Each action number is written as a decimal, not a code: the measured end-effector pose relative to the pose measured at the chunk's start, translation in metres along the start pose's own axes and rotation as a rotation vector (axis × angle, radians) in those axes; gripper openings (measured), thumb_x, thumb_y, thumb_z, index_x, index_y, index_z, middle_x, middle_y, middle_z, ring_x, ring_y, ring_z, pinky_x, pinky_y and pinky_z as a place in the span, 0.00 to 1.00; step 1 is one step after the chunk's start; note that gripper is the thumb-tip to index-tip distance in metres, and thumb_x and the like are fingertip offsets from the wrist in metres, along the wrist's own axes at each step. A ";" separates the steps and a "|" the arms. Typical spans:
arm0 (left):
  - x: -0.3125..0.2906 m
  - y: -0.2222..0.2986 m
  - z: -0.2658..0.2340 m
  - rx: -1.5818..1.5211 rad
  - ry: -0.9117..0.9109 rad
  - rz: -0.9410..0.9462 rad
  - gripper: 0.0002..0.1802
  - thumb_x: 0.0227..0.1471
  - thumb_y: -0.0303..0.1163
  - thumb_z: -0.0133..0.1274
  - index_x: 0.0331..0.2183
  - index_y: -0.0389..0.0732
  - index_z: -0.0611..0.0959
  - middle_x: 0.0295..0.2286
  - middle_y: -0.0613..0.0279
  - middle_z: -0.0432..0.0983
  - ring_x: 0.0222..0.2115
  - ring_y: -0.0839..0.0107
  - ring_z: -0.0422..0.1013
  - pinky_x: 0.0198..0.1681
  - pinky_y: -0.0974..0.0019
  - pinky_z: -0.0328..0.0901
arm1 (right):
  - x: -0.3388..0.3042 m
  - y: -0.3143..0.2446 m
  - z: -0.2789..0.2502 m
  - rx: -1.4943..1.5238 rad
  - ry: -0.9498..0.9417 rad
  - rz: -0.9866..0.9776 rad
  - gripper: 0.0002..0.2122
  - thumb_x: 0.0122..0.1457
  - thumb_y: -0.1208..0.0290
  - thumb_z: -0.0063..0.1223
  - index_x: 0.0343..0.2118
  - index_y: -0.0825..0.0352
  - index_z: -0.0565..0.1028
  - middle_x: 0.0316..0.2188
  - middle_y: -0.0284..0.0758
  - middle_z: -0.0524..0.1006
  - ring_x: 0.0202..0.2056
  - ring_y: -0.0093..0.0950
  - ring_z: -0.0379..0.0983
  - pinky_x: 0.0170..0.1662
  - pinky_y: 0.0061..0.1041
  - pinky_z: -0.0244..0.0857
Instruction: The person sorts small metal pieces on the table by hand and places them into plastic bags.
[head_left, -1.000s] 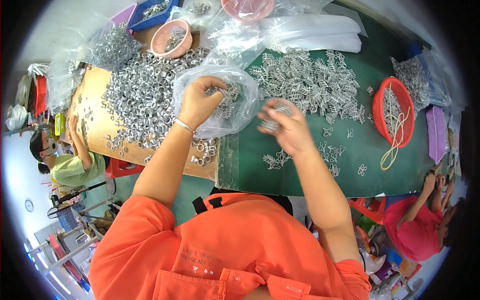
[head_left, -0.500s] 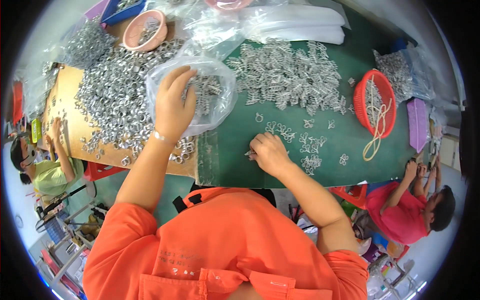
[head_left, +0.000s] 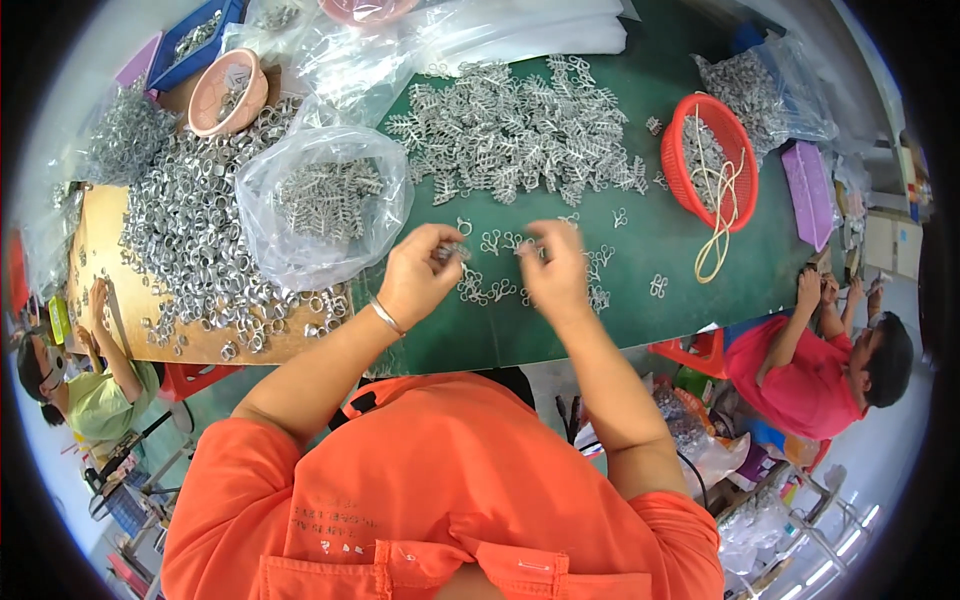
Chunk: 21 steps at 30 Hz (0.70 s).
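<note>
Over a green surface (head_left: 465,345) beside a clear bag (head_left: 262,230), a person's left hand (head_left: 420,272) is pinching small metal pieces (head_left: 450,252); the right hand (head_left: 556,272) is curling nearby, its grip too blurred to tell. Dark lettering (head_left: 335,512) is crossing the orange shirt (head_left: 430,460).

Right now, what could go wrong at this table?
The left hand is near the thin, clear plastic bag and might tip out its silver branched metal pieces. Loose silver metal rings lie beside it, so kinds could mix. The cream looped cord hanging over the rim of the round red plastic basket might snag.
</note>
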<state>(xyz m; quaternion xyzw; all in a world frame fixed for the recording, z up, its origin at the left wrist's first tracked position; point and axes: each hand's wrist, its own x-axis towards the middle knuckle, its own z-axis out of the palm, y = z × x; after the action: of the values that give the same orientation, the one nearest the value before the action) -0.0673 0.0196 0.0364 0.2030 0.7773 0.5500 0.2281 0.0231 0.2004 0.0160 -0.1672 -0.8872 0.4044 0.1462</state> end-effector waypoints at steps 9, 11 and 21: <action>0.013 0.037 -0.061 -0.531 0.079 -0.304 0.11 0.47 0.18 0.46 0.36 0.37 0.68 0.24 0.59 0.72 0.24 0.79 0.68 0.25 0.78 0.62 | 0.014 0.044 -0.034 0.577 0.044 0.628 0.05 0.52 0.82 0.51 0.33 0.72 0.72 0.24 0.31 0.73 0.24 0.17 0.69 0.25 0.17 0.65; 0.012 0.031 -0.067 -0.564 0.043 -0.285 0.14 0.49 0.19 0.47 0.40 0.37 0.68 0.25 0.56 0.73 0.24 0.76 0.70 0.24 0.76 0.64 | 0.007 0.050 -0.035 0.491 -0.070 0.610 0.06 0.52 0.82 0.51 0.33 0.73 0.73 0.24 0.32 0.74 0.24 0.17 0.69 0.25 0.16 0.66; 0.005 0.033 -0.053 -0.882 -0.014 -0.464 0.11 0.54 0.25 0.45 0.39 0.31 0.73 0.37 0.47 0.74 0.37 0.60 0.74 0.37 0.66 0.72 | 0.018 0.027 -0.042 0.416 -0.259 0.655 0.03 0.50 0.81 0.54 0.28 0.70 0.76 0.22 0.32 0.76 0.26 0.18 0.72 0.24 0.17 0.65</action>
<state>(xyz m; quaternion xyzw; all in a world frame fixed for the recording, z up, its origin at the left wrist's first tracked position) -0.0998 -0.0076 0.0820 -0.0875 0.4936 0.7598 0.4141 0.0287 0.2529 0.0241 -0.3553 -0.6975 0.6181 -0.0725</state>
